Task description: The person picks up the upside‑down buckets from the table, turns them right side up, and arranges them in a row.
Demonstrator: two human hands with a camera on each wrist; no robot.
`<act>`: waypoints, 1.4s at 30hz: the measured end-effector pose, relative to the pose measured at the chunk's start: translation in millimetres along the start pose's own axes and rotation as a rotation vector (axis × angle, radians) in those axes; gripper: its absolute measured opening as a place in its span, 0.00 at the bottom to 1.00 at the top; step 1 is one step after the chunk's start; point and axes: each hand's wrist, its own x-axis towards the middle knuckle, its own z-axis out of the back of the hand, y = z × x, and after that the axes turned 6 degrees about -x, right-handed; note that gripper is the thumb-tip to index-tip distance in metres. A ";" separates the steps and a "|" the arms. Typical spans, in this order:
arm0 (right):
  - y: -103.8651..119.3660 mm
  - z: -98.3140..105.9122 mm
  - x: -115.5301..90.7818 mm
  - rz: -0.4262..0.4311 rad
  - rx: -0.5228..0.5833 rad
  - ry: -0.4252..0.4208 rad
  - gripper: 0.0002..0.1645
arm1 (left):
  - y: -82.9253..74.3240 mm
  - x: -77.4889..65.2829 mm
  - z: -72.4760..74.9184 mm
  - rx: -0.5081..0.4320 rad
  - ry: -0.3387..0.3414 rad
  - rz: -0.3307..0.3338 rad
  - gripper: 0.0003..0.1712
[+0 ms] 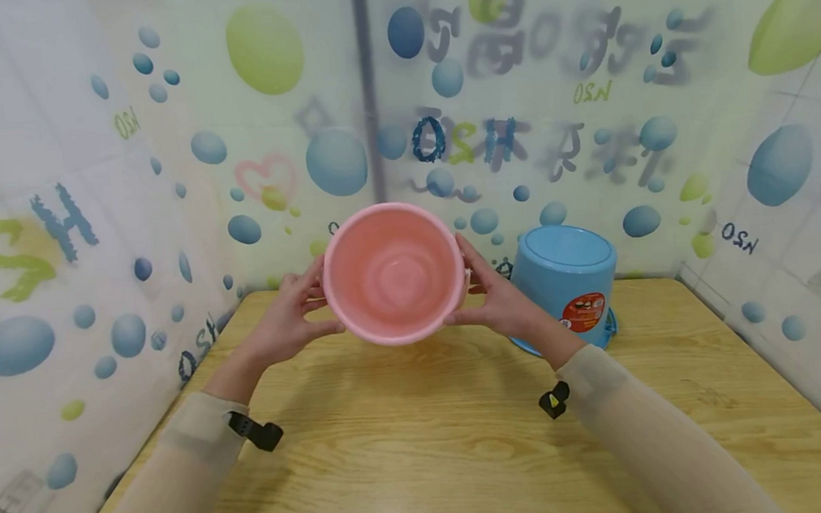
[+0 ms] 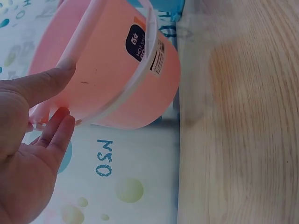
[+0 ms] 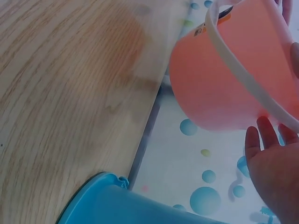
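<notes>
A pink bucket (image 1: 395, 274) is held up over the table, its open mouth tilted toward me in the head view. My left hand (image 1: 285, 312) grips its left rim, the thumb (image 2: 66, 64) at the edge and the fingers against the side. On the opposite side my right hand (image 1: 490, 294) holds the rim the same way. A white handle (image 3: 243, 77) hangs along the pink wall, and a dark label (image 2: 135, 43) sits on it. Upside down on the table, a blue bucket (image 1: 562, 276) stands just beyond my right hand.
The wooden table (image 1: 412, 444) spreads below both arms. A curtain-like backdrop (image 1: 281, 121) with blue and green dots rises behind and at both sides. A red sticker (image 1: 582, 312) marks the blue bucket's side.
</notes>
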 end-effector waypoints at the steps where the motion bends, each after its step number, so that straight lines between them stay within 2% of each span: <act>1: -0.3 0.6 -0.1 -0.007 0.005 0.000 0.77 | -0.3 0.2 0.2 0.012 -0.003 0.001 0.67; 9: 1.2 9.1 -1.1 -0.053 -0.015 0.007 0.72 | -3.1 1.5 3.8 0.080 -0.022 0.057 0.64; 18: 3.4 15.6 -3.0 -0.031 0.019 0.011 0.66 | -8.0 1.4 6.1 0.055 -0.027 0.116 0.61; 22: 3.0 17.0 -2.6 -0.020 0.080 0.018 0.63 | -7.2 2.7 5.7 -0.009 -0.020 0.130 0.59; 28: -2.2 16.6 -0.7 -0.002 0.217 0.039 0.58 | -3.7 5.8 5.1 -0.230 0.030 0.117 0.56; 31: -4.3 15.0 -0.5 -0.007 0.242 0.030 0.56 | -3.7 6.7 4.4 -0.300 0.050 0.145 0.56; 34: -4.7 13.6 -1.3 -0.026 0.231 0.016 0.54 | -3.6 7.3 4.3 -0.331 0.044 0.177 0.56; 42: -1.5 11.2 -1.2 -0.079 0.247 -0.018 0.48 | -2.3 10.5 5.6 -0.313 0.016 0.215 0.51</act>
